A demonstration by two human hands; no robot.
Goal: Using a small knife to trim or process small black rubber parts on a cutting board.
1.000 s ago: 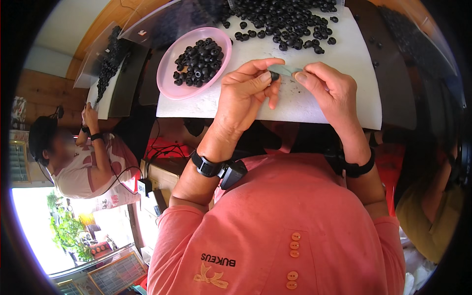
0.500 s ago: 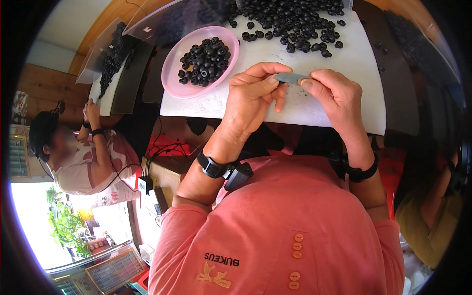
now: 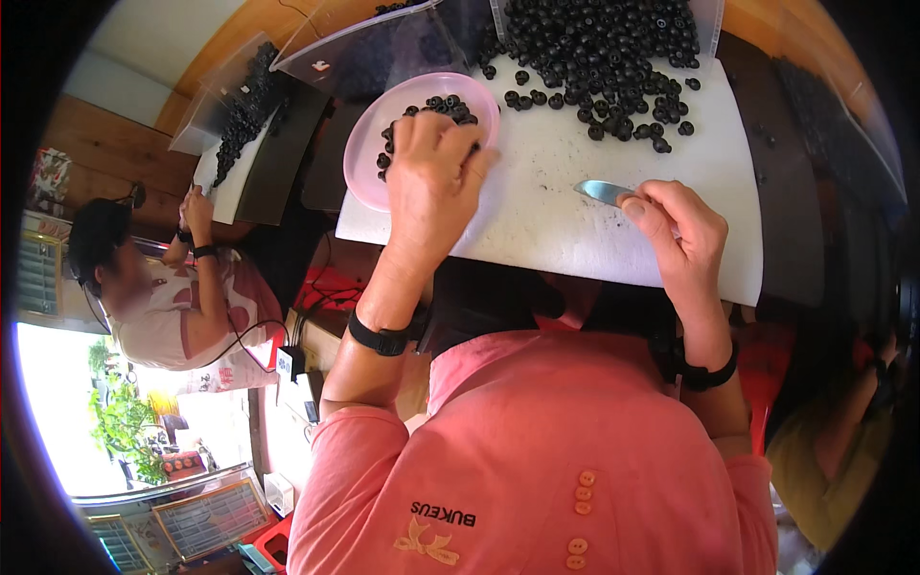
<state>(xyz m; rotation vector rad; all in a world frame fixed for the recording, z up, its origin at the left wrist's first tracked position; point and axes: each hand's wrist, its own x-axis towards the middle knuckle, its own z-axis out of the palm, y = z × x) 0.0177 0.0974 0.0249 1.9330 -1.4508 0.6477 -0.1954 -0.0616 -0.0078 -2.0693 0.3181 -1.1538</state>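
Dark lettering crosses a coral-pink shirt. The right hand pinches a shiny metal blade; the left hand arches over knobby black pieces, grip hidden.

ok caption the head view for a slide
Left hand over a pink dish of black pieces, right hand holding a knife.

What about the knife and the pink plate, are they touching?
Apart: the head view shows bare white board between the tip of the knife and the pink plate.
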